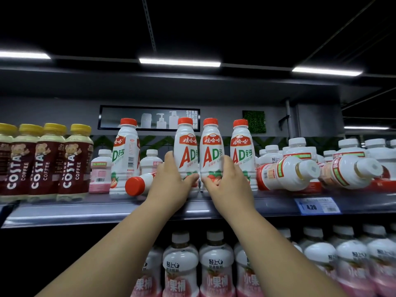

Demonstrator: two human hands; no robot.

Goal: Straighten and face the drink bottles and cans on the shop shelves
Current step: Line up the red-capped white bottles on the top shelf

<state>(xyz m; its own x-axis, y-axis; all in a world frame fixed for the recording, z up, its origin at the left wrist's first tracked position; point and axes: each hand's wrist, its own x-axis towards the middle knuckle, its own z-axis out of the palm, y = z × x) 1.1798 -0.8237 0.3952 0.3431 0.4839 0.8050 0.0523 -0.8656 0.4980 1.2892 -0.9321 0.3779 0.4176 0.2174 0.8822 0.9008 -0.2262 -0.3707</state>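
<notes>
On the upper shelf [64,213] stand white AD milk bottles with red caps. My left hand [171,181] grips the base of one upright AD bottle [186,146]. My right hand [227,183] grips the neighbouring upright AD bottle [211,148]. Both labels face forward. A third AD bottle [242,146] stands just right of them. Further left, another AD bottle [124,155] stands turned sideways, barcode showing. A fallen AD bottle [139,185] lies with its red cap toward me, partly hidden by my left hand.
Several Costa coffee bottles [42,161] with yellow caps stand at the left. Two white-capped bottles [287,173] [351,172] lie on their sides at the right. A price tag [317,206] hangs on the shelf edge. Pink fruit drink bottles [216,266] fill the shelf below.
</notes>
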